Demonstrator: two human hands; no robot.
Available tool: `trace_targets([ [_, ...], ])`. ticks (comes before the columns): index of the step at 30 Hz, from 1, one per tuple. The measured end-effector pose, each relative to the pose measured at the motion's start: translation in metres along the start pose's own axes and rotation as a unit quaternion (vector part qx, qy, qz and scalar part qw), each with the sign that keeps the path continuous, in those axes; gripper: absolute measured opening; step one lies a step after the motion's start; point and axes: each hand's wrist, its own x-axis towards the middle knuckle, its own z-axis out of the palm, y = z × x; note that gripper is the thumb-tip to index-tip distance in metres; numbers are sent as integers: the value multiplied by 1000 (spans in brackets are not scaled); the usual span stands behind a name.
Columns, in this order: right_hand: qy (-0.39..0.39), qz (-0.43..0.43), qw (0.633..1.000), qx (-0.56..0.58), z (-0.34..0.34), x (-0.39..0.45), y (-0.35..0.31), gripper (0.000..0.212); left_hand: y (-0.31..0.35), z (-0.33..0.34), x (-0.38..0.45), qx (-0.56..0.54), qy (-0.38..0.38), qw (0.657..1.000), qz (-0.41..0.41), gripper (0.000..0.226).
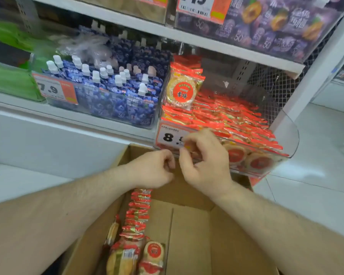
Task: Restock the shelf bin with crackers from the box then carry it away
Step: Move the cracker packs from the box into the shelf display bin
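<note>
A shop: shelves (187, 39) of packaged snacks in clear bins with price tags (56, 89).

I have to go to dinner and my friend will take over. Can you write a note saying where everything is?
Left hand: fingers curled, nothing visible in it.
Right hand: curled at the orange price tag on the clear plastic shelf bin; whether it pinches anything is unclear.
Bin: nearly full of red-wrapped round crackers.
Brown cardboard box below: one row of cracker packs left.
Left to do: move those packs, then carry the box away.
</note>
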Motion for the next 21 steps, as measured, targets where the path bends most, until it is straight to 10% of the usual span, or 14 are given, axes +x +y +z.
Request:
trace_targets([
  [4,-250,152,956,7,41,-95,23,4,-21,14,-3,155,-193,968,-45,15],
  [9,-592,451,666,-38,105,-211,68,11,-37,25,2,177,-243,951,-78,28],
  [14,-507,682,528,8,140,-280,63,49,-52,27,14,156,-245,951,-108,31],
  [21,-478,704,523,60,165,-295,69,72,-65,23,26,141,-262,944,-143,28],
])
